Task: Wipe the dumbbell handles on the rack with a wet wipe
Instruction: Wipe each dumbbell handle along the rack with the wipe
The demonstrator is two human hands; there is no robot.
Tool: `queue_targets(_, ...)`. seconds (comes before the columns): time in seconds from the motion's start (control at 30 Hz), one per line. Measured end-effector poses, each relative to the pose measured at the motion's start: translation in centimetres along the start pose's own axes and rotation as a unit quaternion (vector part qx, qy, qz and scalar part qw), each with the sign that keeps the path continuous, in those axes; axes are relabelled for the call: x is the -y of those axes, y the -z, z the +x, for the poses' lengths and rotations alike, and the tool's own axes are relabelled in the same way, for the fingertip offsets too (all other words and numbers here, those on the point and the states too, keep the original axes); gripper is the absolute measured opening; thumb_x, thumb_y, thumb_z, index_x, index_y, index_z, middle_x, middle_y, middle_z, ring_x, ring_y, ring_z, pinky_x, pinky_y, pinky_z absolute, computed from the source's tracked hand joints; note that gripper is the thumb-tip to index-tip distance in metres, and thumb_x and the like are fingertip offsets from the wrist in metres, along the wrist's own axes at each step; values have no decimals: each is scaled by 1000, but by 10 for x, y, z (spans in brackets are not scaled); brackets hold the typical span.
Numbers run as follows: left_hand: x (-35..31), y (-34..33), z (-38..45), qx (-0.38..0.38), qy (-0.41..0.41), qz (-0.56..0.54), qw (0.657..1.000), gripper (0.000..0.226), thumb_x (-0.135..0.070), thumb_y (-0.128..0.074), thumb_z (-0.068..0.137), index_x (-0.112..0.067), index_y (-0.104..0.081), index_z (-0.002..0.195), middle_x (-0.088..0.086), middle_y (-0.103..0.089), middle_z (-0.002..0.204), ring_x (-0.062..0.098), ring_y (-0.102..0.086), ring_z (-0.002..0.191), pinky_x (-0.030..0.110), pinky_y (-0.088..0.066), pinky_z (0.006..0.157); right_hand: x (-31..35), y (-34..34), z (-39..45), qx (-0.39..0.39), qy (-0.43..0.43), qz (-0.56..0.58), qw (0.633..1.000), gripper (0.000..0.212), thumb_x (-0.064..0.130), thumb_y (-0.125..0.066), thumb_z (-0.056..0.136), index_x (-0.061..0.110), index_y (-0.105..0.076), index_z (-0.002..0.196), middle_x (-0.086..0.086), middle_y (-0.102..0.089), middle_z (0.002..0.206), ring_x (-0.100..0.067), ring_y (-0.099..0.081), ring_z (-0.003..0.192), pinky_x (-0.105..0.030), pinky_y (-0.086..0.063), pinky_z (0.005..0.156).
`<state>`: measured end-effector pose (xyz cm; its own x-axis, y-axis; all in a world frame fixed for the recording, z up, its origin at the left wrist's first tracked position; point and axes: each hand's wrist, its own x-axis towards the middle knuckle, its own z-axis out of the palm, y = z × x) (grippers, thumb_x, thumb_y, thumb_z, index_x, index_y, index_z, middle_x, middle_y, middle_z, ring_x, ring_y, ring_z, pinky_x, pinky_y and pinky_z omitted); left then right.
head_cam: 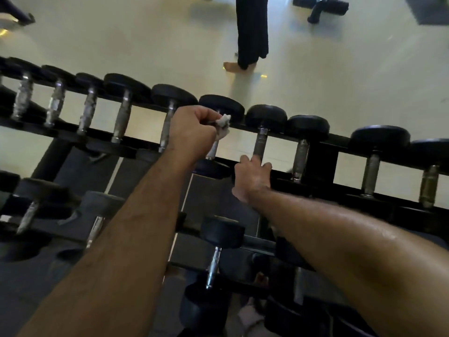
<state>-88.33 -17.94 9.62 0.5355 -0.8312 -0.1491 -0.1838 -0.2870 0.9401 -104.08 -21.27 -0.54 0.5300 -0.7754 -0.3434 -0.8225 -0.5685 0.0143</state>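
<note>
— Two hands are at the top rack [286, 136] now. Do you see the wipe?

— Yes. The left hand [192, 132] is clenched around the wipe [223, 126], a crumpled white piece, and it holds it against one dumbbell handle [213, 149] in the middle of the row. Only the low end of this handle shows under the fist.

— And the right hand?

— The right hand [252, 177] rests on the front rail of the rack, just beside. One finger points up and touches the next handle [260, 144]. It holds nothing, I think; the other fingers bend over the rail.

— Somebody stands behind the rack?

— Yes, a person in long dark trousers [252, 30], barefoot, on the pale floor [121, 32]. More dumbbells lie on the lower rack [213, 263].
</note>
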Motion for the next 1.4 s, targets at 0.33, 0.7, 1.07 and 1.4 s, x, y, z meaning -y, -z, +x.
queue_targets(0.33, 18, -16, 7, 11, 2, 21, 1000, 18, -8, -84, 77, -25, -81, 83, -2, -80, 87, 15, -78, 88, 39, -65, 84, -67, -16, -14, -63, 147, 116, 980, 77, 59, -84, 81, 18, -62, 142, -6, -56, 136, -32, -51, 120, -54, -48, 106)
queue_targets(0.7, 39, -97, 33, 56, -215, 272, 936, 19, -10, -70, 97, -14, -81, 112, 3, -77, 105, 17, -70, 97, 32, -58, 90, -122, -10, -18, 12, -154, 175, 972, 179, 114, -52, 39, 14, 28, 165, -11, 39, 170, -31, 19, 164, -48, -6, 135)
queue_targets(1.07, 57, -106, 33, 241, -38, 359, 901, 10, -11, -79, 91, -20, -84, 91, -9, -74, 79, 7, -70, 78, 32, -62, 80, -127, -14, -16, -21, -128, 158, 979, 182, 117, -43, 36, 7, 26, 164, -18, 26, 175, -34, 16, 164, -50, -5, 135)
queue_targets(1.4, 36, -129, 55, 322, -4, 494, 808, 5, -11, -73, 90, -12, -69, 93, 2, -64, 81, 23, -66, 80, 36, -56, 71, -125, -11, -18, -2, -122, 134, 983, 179, 120, -28, 37, 6, 20, 166, -20, 30, 173, -37, 19, 163, -52, -8, 135)
